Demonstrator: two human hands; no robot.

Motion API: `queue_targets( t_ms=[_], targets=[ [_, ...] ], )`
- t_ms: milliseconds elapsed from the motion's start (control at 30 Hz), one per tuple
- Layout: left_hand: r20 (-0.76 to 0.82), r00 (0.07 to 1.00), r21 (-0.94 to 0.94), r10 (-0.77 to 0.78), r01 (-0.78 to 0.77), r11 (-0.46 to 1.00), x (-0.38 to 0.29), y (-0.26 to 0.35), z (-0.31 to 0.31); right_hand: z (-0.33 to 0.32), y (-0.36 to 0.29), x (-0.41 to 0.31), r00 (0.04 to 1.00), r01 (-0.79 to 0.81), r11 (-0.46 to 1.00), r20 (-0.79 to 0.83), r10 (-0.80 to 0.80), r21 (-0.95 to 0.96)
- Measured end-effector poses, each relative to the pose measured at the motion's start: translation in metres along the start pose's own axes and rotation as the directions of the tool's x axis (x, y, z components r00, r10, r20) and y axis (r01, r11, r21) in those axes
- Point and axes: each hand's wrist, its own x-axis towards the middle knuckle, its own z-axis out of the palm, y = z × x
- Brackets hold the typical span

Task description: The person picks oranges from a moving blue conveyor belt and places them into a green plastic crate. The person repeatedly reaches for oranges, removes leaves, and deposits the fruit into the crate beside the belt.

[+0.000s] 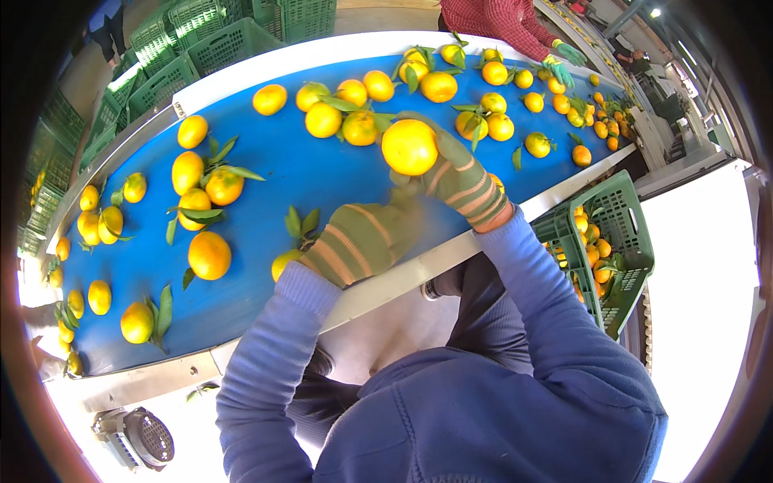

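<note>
My right hand (453,166), in a green glove with orange stripes, grips a yellow-orange citrus fruit (409,147) above a blue conveyor belt (278,175). My left hand (371,238) wears a matching glove and is just below and left of it. Motion blurs the left fingertips, so whether they hold anything is unclear. Beside the left wrist, a citrus fruit with leaves (285,263) is partly covered by the sleeve. Another citrus fruit (497,182) shows only in part behind my right hand. Beyond my hands lies a cluster of citrus fruits (323,119), some with green leaves.
Many more fruits lie along the belt. A green plastic crate (631,241) holding citrus stands at my right, below the belt's metal edge (416,271). Across the belt, a person in green gloves (558,69) reaches over the fruit. Green crates (229,48) are stacked behind the far rim.
</note>
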Motion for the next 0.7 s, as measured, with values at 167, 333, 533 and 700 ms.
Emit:
queue_targets(
  t_ms=[167,333,533,700],
  targets=[
    [-0.035,0.999,0.051,-0.037,0.038,0.998,0.032,0.006,0.019,-0.014,-0.010,-0.014,0.998,-0.032,0.999,-0.054,0.033,0.020],
    [-0.103,0.991,0.069,0.079,-0.072,0.995,0.068,0.011,0.040,-0.059,-0.031,-0.023,0.979,-0.015,0.795,-0.169,-0.111,-0.607],
    [0.033,0.998,0.094,0.056,-0.059,0.994,0.110,0.024,0.067,-0.125,-0.045,-0.032,0.975,0.020,-0.017,0.024,-0.222,-1.000],
    [-0.037,0.999,0.070,0.016,-0.013,0.997,0.144,0.031,0.101,-0.166,-0.062,-0.034,0.977,0.066,0.029,0.059,-0.203,-0.997]
  ],
)
